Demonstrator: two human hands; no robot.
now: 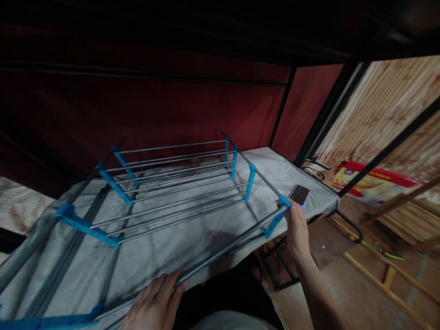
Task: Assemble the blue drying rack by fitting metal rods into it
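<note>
A rack of grey metal tubes with blue plastic brackets (pixel 252 176) lies on its side on a grey sheet. Across its near side runs a grey tube (pixel 223 250). My left hand (pixel 156 298) is wrapped over this tube near the bottom of the view, fingers closed round it. At the tube's right end, my right hand (pixel 296 224) grips a blue corner bracket (pixel 284 201), thumb and fingers closed on it. The bracket joins the tube to an upright pole. Further blue brackets along both sides carry several thin crossbars (pixel 185 211).
A bed with a grey sheet (pixel 268 160) bears the rack and a phone (pixel 299 195). Loose grey tubes (pixel 65 256) lie at the left. Dark red cloth (pixel 172 110) hangs behind, framed by dark bars. A red and yellow box (pixel 373 181) and wooden frames (pixel 388 277) stand to the right.
</note>
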